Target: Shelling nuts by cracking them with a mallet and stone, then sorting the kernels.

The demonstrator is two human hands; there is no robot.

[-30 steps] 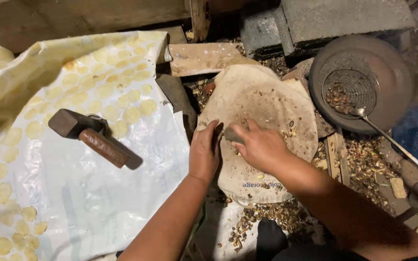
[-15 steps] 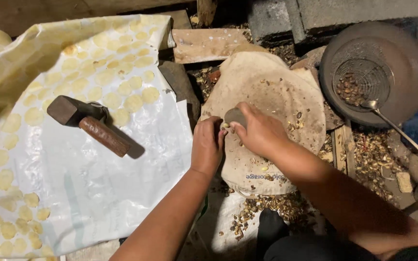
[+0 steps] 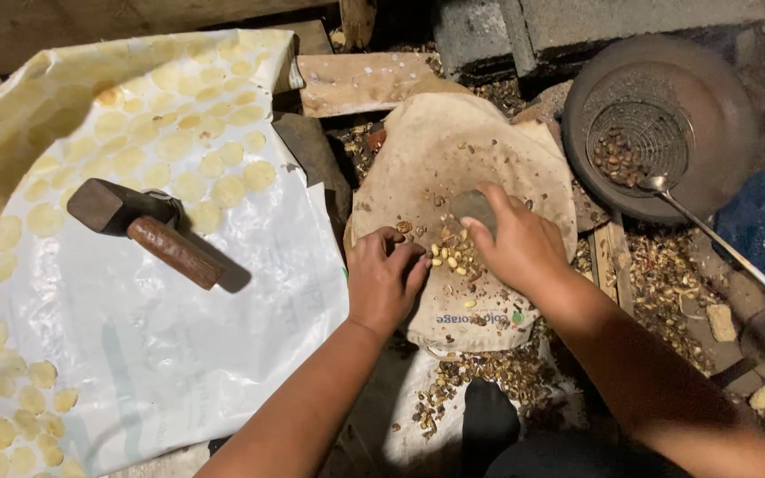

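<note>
Two hands on the brown sack (image 3: pixel 453 150): right hand (image 3: pixel 515 243) grips a grey stone (image 3: pixel 473 208), left hand (image 3: pixel 387 279) curled, fingertips pinching at pale kernels (image 3: pixel 452 257) between them. Judgement: keep fingers clear of the stone. Hammer (image 3: pixel 148 226) lies at 9 o'clock; strainer pan (image 3: pixel 657 133) at 2, shell litter (image 3: pixel 657 283) at 3.

2 bare forearms enter from the bottom edge, ending in the left hand (image 3: pixel 386 285) and the right hand (image 3: pixel 517 244). No sleeves, gloves, rings, watch or bands show on either. Nails are short. Dark clothing shows at the lower edge.
</note>
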